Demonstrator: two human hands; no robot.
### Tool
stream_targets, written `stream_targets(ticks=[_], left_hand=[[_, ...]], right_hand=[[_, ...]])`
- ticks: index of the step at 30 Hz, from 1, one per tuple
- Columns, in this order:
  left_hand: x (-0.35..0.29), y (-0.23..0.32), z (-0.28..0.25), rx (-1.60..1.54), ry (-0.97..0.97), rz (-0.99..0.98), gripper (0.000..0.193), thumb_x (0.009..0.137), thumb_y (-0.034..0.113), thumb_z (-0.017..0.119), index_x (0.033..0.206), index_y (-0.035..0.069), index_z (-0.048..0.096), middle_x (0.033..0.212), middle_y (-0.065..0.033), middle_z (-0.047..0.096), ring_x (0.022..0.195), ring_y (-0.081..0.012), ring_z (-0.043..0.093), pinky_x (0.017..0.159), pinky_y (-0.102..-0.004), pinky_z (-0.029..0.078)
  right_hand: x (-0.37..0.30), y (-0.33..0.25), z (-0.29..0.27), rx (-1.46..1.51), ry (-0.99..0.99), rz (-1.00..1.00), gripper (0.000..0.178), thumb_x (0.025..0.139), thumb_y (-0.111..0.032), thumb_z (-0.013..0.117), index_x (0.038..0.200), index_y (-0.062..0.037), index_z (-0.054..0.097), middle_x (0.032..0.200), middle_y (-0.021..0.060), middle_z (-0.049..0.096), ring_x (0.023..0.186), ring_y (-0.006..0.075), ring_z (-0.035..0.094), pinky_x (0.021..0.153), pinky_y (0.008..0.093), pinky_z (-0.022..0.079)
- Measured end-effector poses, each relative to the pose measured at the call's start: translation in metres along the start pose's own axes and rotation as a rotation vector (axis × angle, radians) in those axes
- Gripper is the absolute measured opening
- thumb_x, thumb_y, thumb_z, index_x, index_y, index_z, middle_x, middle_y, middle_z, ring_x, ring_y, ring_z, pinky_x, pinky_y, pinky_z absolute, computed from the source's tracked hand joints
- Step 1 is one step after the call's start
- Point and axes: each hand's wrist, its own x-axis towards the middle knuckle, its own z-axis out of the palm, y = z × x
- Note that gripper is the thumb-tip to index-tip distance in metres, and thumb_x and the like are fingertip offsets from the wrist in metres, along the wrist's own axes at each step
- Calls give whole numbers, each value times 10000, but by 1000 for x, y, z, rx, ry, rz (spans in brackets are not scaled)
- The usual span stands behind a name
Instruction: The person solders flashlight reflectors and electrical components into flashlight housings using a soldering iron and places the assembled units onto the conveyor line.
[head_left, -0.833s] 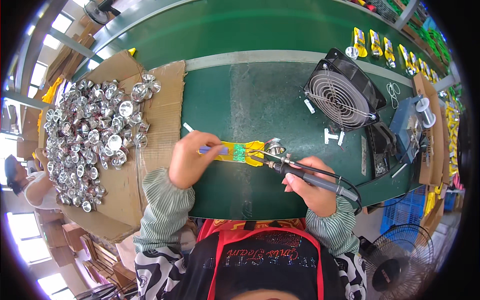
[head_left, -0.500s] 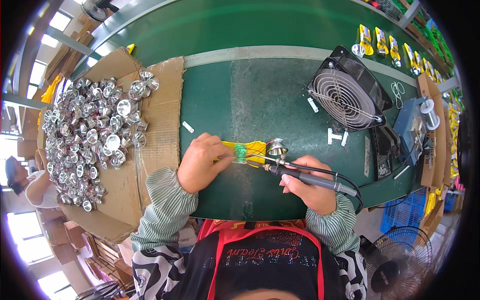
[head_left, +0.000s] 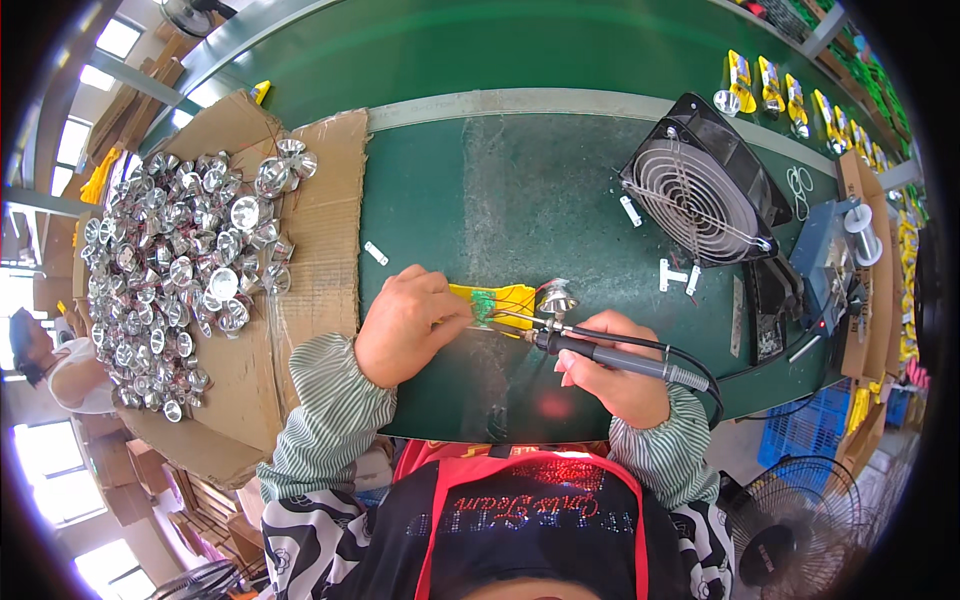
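Observation:
My right hand (head_left: 622, 372) is wrapped round a soldering iron (head_left: 630, 360) with a thin metal feed tube fixed along it. Its tip reaches left to a small green circuit board (head_left: 484, 304), which lies on a yellow plastic piece (head_left: 515, 304) with thin red wires. At the board's left edge my left hand (head_left: 412, 326) is closed in a pinch; its fingers hide what they hold. A silvery reflector cup (head_left: 557, 297) sits at the right end of the yellow piece, close to the iron.
On the left, a cardboard tray (head_left: 325, 215) bears a heap of reflector cups (head_left: 180, 270). To the right stand a black fan (head_left: 690, 195), a blue soldering station (head_left: 822, 255) and a solder spool (head_left: 862, 240). Small white parts (head_left: 672, 275) lie nearby. Yellow pieces (head_left: 770, 85) line the back right.
Both hands stay nearly in place, with the iron shifting very slightly left. The reflector cup has tilted a little. A red glow now shows on the table, and a red light on the station.

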Motion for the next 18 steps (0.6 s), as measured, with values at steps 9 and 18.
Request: stream_targets(ticks=[9,18], left_hand=[[-2,3,1,-16,-9,-12,96,710,72,692,802,50,675,743,-82,586,739,-265,513,659,-364,434],[4,1,0,-11,-4,22,76,709,80,687,780,57,675,732,-86,578,740,-270,515,651,-371,429]], right_hand=[[-7,-5,-2,86,75,-48,138,791,-20,648,889,41,572,741,84,658,641,101,632,561,232,516],[-15,-13,-17,156,260,-149,149,808,45,613,943,64,553,790,136,649,646,148,637,557,255,531]])
